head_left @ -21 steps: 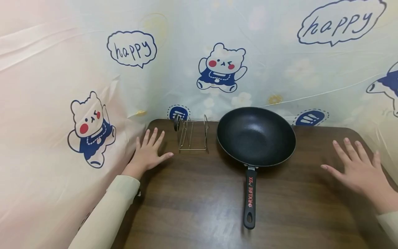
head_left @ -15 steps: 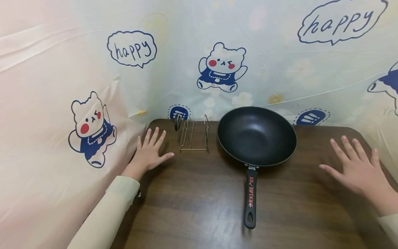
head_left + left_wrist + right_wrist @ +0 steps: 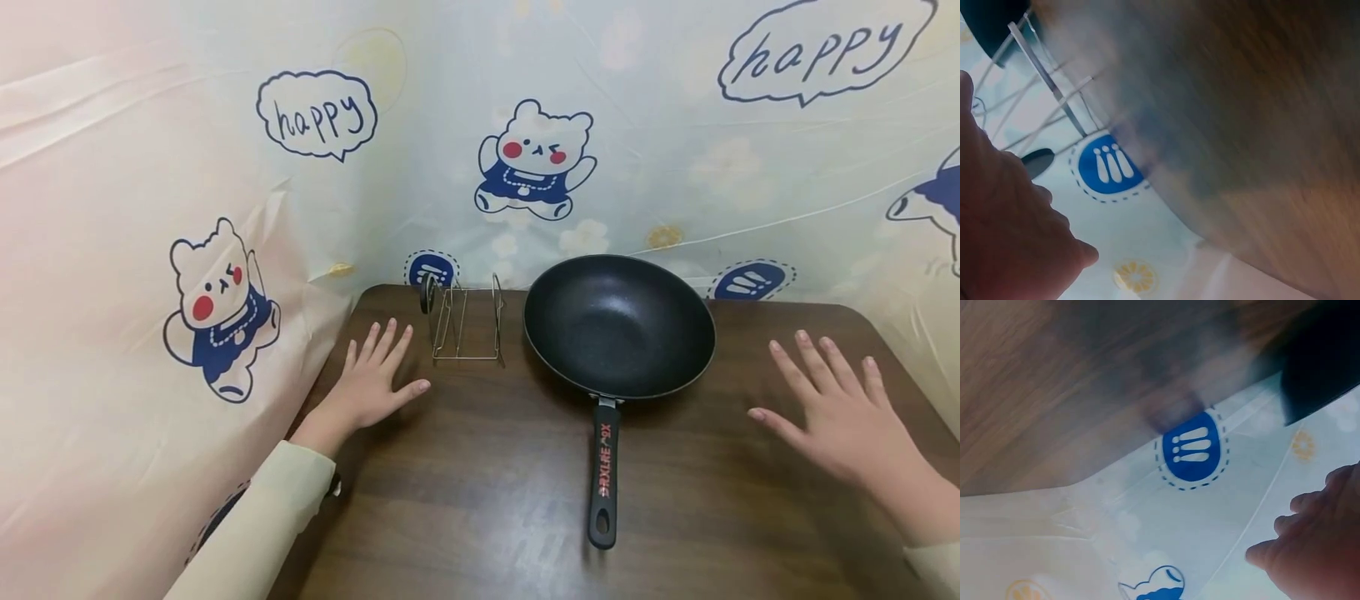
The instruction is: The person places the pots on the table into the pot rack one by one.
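Observation:
A black wok (image 3: 618,329) rests on the brown table in the head view, its handle (image 3: 603,475) toward the near edge. Left of it stands a small wire rack (image 3: 465,325) with a dark round piece at its left side. My left hand (image 3: 371,387), fingers spread and holding nothing, is nearest the rack, just in front and to its left. My right hand (image 3: 840,412) is also spread with nothing in it, well to the right of the wok. Part of the rack shows in the left wrist view, and the dark wok edge (image 3: 1322,369) in the right wrist view.
The wooden table (image 3: 480,500) has rounded far corners. A pale printed cloth (image 3: 427,150) with bears and "happy" bubbles hangs behind it and along the left side, close to the left arm.
Both hands have shifted inward, the left to the right and slightly nearer, the right to the left. The wok and rack stay in place.

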Demonstrator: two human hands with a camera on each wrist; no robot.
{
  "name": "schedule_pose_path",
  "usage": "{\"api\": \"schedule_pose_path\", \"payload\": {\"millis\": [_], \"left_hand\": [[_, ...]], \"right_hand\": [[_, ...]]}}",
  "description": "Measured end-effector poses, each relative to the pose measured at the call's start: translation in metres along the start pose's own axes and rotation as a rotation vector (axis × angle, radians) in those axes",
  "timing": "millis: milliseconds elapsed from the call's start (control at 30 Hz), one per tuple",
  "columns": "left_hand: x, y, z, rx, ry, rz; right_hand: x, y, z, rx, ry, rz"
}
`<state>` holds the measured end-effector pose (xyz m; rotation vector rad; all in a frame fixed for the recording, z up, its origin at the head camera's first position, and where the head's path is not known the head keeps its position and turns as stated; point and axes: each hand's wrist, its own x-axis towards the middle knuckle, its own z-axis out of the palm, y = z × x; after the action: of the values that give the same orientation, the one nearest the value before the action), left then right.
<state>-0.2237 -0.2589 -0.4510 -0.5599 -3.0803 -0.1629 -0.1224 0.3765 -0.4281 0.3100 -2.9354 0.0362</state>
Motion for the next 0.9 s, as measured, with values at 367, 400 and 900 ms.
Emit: {"api": "schedule_pose_path", "payload": {"millis": [367,400,900], "left_hand": [[-0.012,0.032,-0.002,-0.153,-0.049,0.076],[-0.013,0.035,-0.003,-0.176,-0.054,0.084],[-0.021,0.079,0.0,-0.582,-0.175,0.186]], "right_hand": [[-0.013,-0.03,-0.002,0.088,0.001,-0.069],[-0.014,-0.033,-0.002,0.103,0.002,-0.076],[-0.024,-0.062,-0.006,0.307,-0.021,-0.099]]}}
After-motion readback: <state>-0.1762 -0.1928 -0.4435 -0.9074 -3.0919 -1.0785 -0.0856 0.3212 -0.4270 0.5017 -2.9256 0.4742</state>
